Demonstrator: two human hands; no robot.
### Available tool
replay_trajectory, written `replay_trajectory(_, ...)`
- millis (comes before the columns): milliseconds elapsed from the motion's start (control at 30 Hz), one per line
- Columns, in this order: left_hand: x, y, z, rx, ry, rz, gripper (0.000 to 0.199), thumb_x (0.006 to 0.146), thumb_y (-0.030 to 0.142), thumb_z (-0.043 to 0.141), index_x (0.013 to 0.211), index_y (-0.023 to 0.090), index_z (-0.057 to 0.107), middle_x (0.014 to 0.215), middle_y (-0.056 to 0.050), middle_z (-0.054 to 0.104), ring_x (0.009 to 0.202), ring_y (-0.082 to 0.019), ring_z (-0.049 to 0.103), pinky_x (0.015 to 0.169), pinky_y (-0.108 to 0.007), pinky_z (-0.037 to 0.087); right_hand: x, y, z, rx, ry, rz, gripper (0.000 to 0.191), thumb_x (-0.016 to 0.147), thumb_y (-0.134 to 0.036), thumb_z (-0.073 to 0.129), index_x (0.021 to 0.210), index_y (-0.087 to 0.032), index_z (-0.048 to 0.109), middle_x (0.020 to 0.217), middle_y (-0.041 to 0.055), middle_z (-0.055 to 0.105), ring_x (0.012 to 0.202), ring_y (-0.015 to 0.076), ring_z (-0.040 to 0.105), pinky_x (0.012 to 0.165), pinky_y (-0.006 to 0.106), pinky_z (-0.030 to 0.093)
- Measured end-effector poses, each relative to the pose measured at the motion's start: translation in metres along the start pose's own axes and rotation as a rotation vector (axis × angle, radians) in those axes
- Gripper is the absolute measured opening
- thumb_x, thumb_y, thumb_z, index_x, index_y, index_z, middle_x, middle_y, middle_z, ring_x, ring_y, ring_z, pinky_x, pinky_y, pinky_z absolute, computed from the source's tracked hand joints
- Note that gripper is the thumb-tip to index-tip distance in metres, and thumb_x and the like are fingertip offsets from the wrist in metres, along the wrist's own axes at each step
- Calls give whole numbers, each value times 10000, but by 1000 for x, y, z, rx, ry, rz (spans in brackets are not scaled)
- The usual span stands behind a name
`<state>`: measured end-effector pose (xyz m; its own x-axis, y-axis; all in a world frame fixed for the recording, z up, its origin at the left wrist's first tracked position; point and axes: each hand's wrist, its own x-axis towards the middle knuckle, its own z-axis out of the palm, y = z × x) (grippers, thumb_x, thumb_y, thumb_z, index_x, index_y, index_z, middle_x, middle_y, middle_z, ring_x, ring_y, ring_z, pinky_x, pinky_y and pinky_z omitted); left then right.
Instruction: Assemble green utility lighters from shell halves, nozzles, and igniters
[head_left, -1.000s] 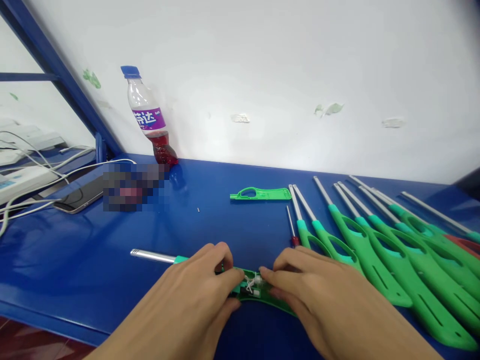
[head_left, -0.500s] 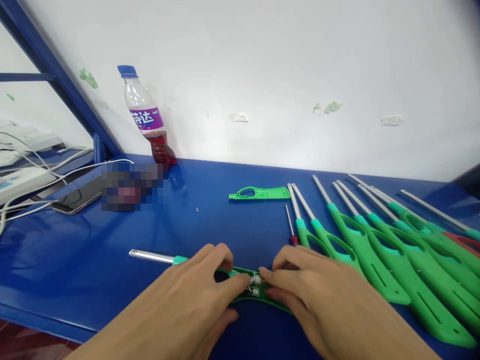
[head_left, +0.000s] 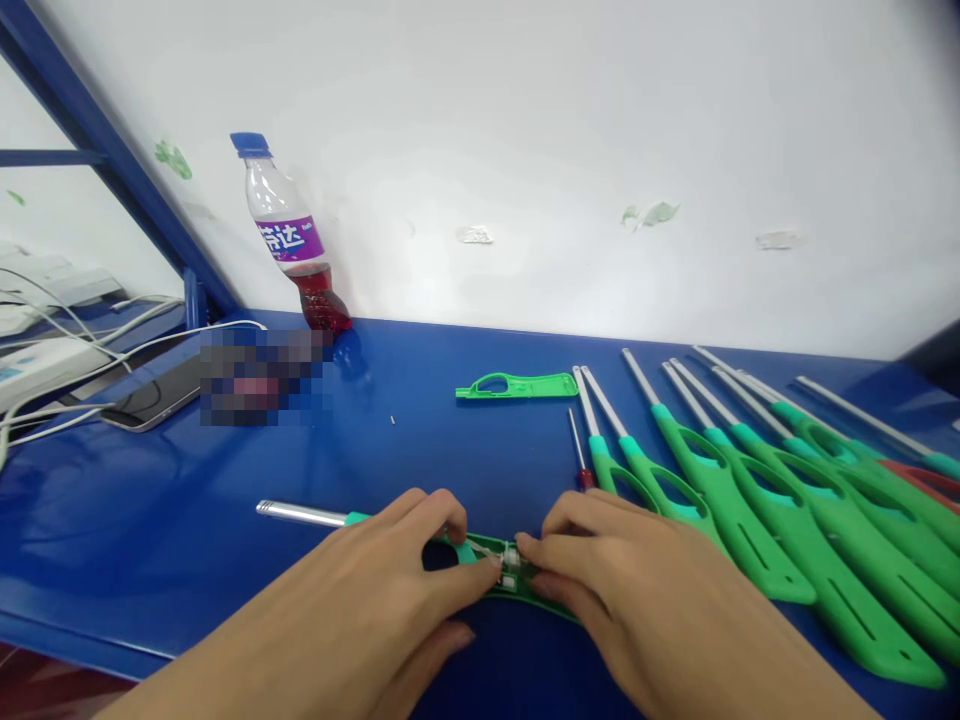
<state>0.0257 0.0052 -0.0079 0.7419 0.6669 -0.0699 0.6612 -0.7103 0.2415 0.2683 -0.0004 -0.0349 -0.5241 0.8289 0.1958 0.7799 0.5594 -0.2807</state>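
Note:
An opened green gas lighter (head_left: 480, 548) with a metal tube lies across the near part of the blue table, its inner parts showing. My left hand (head_left: 420, 580) is closed around its trigger section, the thumb pressed on a small inner piece that I cannot make out. On the handle's other end, my right hand (head_left: 600, 560) grips the green shell, with thumb and fingertips beside the white and clear parts. The loose green half shell (head_left: 525, 387) lies farther back, its hollow side showing. A screwdriver (head_left: 580, 455) with a red handle rests just beyond my right hand.
Several assembled green lighters (head_left: 757, 520) lie in a slanted row at right. A bottle of red drink (head_left: 300, 250) stands against the wall. At left are a phone (head_left: 154, 395) and white cables (head_left: 82, 340). A tiny metal piece (head_left: 392, 420) lies mid-table.
My left thumb has shifted slightly over the lighter's inner parts. Both hands keep their hold, and the view has moved a little.

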Motion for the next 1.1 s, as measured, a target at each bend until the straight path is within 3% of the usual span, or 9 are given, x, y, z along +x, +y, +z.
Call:
replay_trajectory(233, -11, -13, 12, -101, -11, -48, 537, 1068, 172, 570, 1512, 464, 488, 1453, 34, 559, 1296, -203, 587, 1096, -321, 504, 1, 0, 1, 0, 27, -12, 261, 956, -83, 577, 834, -248, 740, 809, 10, 690, 728, 162, 690, 681, 266, 526)
replay_trajectory(600, -1, -8, 7, -166, -47, -59, 488, 1075, 126, 562, 1416, 475, 548, 1284, 55, 589, 1132, -181, 596, 985, -327, 467, 3, 2, 4, 6, 23, -4, 237, 944, -102, 624, 804, -256, 739, 793, 3, 687, 710, 162, 696, 682, 270, 536)
replay_trajectory(800, 2, -9, 0, -143, -34, -44, 678, 998, 52, 640, 1471, 525, 525, 1229, 57, 618, 1092, -199, 625, 938, -324, 493, 3, 2, 2, 25, 19, 2, 229, 944, -103, 644, 807, -257, 742, 801, -5, 695, 733, 166, 701, 672, 278, 512)
replay_trajectory(1100, -2, -7, 0, -104, -42, -55, 613, 1031, 100, 596, 1498, 490, 526, 1348, 43, 626, 1201, -203, 643, 971, -310, 534, 2, 1, -2, 15, 33, -26, 145, 969, -155, 675, 923, -278, 738, 869, -35, 728, 828, 199, 738, 768, 346, 543)
